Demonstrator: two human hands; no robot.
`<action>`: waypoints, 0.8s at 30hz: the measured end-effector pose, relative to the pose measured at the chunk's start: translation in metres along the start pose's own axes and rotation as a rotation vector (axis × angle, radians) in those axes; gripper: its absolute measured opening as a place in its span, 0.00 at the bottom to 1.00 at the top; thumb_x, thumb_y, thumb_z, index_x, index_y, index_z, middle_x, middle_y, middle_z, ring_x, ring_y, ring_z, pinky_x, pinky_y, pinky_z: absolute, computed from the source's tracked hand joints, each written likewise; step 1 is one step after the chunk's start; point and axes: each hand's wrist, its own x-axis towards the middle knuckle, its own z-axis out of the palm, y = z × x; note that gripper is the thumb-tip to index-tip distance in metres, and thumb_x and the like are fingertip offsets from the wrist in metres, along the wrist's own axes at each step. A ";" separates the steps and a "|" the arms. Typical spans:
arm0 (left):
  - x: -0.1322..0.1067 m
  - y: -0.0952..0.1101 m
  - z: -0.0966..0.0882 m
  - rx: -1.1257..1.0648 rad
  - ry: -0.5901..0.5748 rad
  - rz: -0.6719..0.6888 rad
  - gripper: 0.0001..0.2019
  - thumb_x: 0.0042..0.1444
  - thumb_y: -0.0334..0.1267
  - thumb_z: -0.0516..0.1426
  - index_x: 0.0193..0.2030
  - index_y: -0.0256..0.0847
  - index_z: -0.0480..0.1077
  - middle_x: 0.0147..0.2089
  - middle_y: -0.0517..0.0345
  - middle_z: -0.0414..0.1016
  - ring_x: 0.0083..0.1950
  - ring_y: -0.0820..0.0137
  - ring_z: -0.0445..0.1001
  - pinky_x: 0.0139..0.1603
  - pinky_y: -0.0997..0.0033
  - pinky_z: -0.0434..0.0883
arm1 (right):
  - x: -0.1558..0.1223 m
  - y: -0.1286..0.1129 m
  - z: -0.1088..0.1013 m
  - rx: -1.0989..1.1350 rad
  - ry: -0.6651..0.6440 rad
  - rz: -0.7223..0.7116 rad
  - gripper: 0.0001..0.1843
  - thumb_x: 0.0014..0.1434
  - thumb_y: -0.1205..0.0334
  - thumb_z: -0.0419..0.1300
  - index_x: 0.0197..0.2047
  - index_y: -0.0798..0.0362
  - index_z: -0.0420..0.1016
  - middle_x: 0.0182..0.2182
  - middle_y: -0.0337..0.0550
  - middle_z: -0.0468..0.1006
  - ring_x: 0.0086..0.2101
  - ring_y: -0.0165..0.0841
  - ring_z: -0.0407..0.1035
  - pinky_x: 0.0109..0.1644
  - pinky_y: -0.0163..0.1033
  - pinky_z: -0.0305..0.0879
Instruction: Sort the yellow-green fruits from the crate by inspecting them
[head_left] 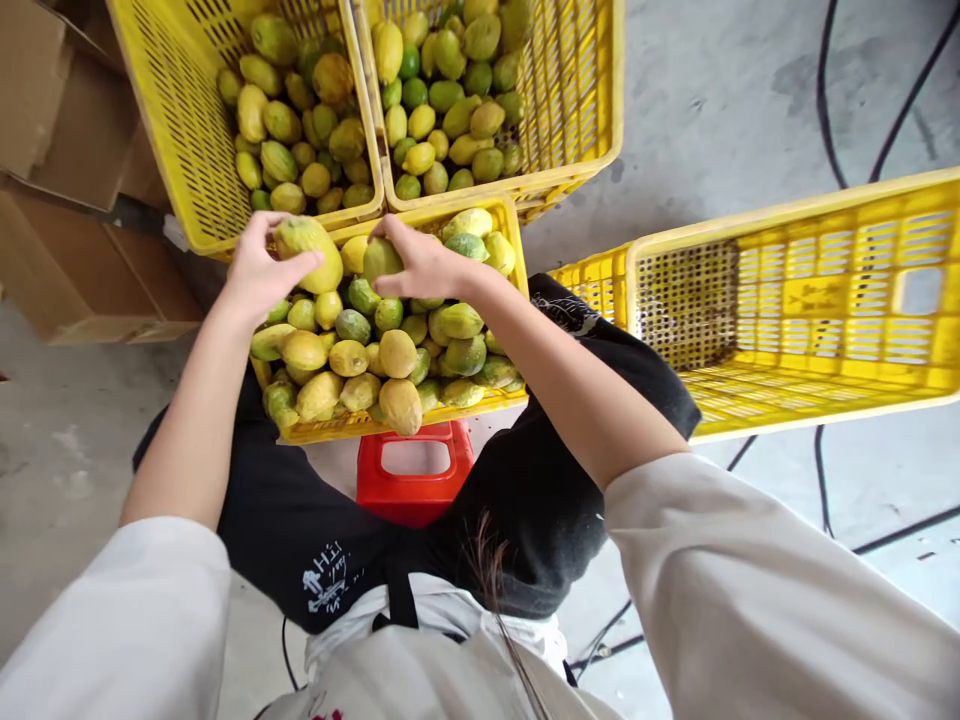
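The left hand (259,268) is closing around a large yellow fruit (311,245), with the fingers wrapping over its far side and the thumb pressing along its near side. The fruit is sticking out to the inner side of the palm, towards the other hand. Its long axis is running roughly crosswise, tilting a little down and away from the wrist.

The right hand (424,265) is clamping on a greenish fruit (379,258), fingers curling over the top and the thumb tucking in below. This fruit is lying just off the fingertips, again on the inner side, and it is sitting more upright than the yellow one. The two fruits are facing each other between the hands, close together; whether they are touching I cannot tell.

Both are being held at the far end of the heaped near crate (330,432), just above the pile, and the two hands are reaching about equally far. The crate is resting across the person's knees above a red stool (414,490).

Just beyond the fingertips two more crates are standing side by side, the far left crate (172,130) ahead of the left hand and the far right crate (577,100) ahead of the right, both holding fruit. Well out past the right forearm a tipped crate (810,300) is lying on its side on the floor, and cardboard boxes (67,250) are sitting outside the left arm
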 end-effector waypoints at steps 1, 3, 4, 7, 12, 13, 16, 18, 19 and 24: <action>-0.010 0.006 0.006 -0.049 0.040 0.106 0.23 0.65 0.33 0.68 0.64 0.59 0.77 0.62 0.62 0.91 0.96 0.60 0.55 0.85 0.53 0.72 | 0.003 -0.003 -0.002 0.168 0.060 -0.020 0.29 0.57 0.62 0.74 0.60 0.47 0.72 0.56 0.47 0.82 0.57 0.47 0.75 0.70 0.51 0.74; -0.030 0.013 0.020 -0.178 0.047 0.303 0.25 0.64 0.26 0.62 0.61 0.60 0.79 0.52 0.63 0.92 0.88 0.61 0.71 0.75 0.57 0.82 | 0.005 -0.012 -0.003 0.530 0.108 -0.030 0.29 0.53 0.58 0.71 0.59 0.45 0.75 0.51 0.40 0.81 0.53 0.44 0.75 0.61 0.48 0.78; -0.038 0.015 0.026 -0.255 0.001 0.373 0.23 0.66 0.26 0.60 0.60 0.58 0.80 0.49 0.62 0.91 0.84 0.61 0.77 0.71 0.58 0.84 | 0.005 -0.019 -0.003 0.703 0.113 -0.015 0.29 0.53 0.55 0.70 0.59 0.43 0.76 0.48 0.36 0.81 0.49 0.42 0.75 0.55 0.47 0.78; -0.052 0.013 0.041 -0.371 -0.044 0.292 0.10 0.78 0.36 0.59 0.56 0.52 0.82 0.42 0.60 0.90 0.63 0.57 0.91 0.52 0.62 0.87 | -0.003 -0.040 0.001 1.046 0.143 0.094 0.23 0.57 0.46 0.73 0.53 0.41 0.76 0.41 0.34 0.82 0.44 0.38 0.77 0.44 0.42 0.76; -0.058 0.004 0.059 -0.326 -0.034 0.106 0.19 0.89 0.52 0.55 0.52 0.44 0.83 0.38 0.52 0.87 0.43 0.60 0.87 0.41 0.66 0.81 | -0.016 -0.064 0.009 1.195 0.172 0.195 0.23 0.63 0.41 0.81 0.41 0.43 0.75 0.36 0.36 0.82 0.43 0.36 0.81 0.41 0.38 0.80; -0.060 0.003 0.063 -0.365 -0.009 0.071 0.23 0.89 0.56 0.53 0.55 0.44 0.83 0.36 0.52 0.85 0.41 0.61 0.86 0.41 0.66 0.81 | -0.016 -0.066 0.010 1.211 0.176 0.210 0.20 0.66 0.41 0.78 0.39 0.42 0.76 0.35 0.36 0.82 0.43 0.37 0.82 0.41 0.38 0.81; -0.067 0.003 0.072 -0.475 0.009 -0.038 0.32 0.90 0.64 0.46 0.60 0.42 0.82 0.36 0.53 0.84 0.40 0.63 0.83 0.41 0.67 0.80 | -0.012 -0.070 0.009 1.292 0.207 0.344 0.15 0.73 0.43 0.69 0.37 0.40 0.76 0.30 0.38 0.80 0.40 0.39 0.84 0.35 0.38 0.79; -0.068 0.004 0.075 -0.526 0.036 -0.069 0.30 0.90 0.63 0.46 0.59 0.44 0.80 0.36 0.56 0.83 0.39 0.65 0.81 0.41 0.68 0.80 | -0.010 -0.072 0.007 1.375 0.230 0.455 0.16 0.79 0.46 0.62 0.39 0.41 0.78 0.29 0.38 0.80 0.35 0.38 0.83 0.33 0.37 0.80; -0.068 0.004 0.075 -0.546 0.059 -0.072 0.27 0.90 0.62 0.46 0.58 0.47 0.80 0.35 0.58 0.81 0.39 0.66 0.80 0.41 0.69 0.80 | -0.011 -0.073 0.006 1.416 0.245 0.497 0.17 0.82 0.49 0.58 0.40 0.43 0.78 0.29 0.38 0.81 0.33 0.37 0.82 0.33 0.38 0.82; -0.063 0.002 0.077 -0.537 0.059 -0.085 0.22 0.88 0.57 0.49 0.59 0.51 0.80 0.35 0.59 0.83 0.36 0.63 0.80 0.35 0.68 0.79 | -0.018 -0.079 0.005 1.427 0.309 0.559 0.20 0.86 0.47 0.54 0.42 0.43 0.78 0.30 0.39 0.82 0.33 0.36 0.80 0.35 0.38 0.81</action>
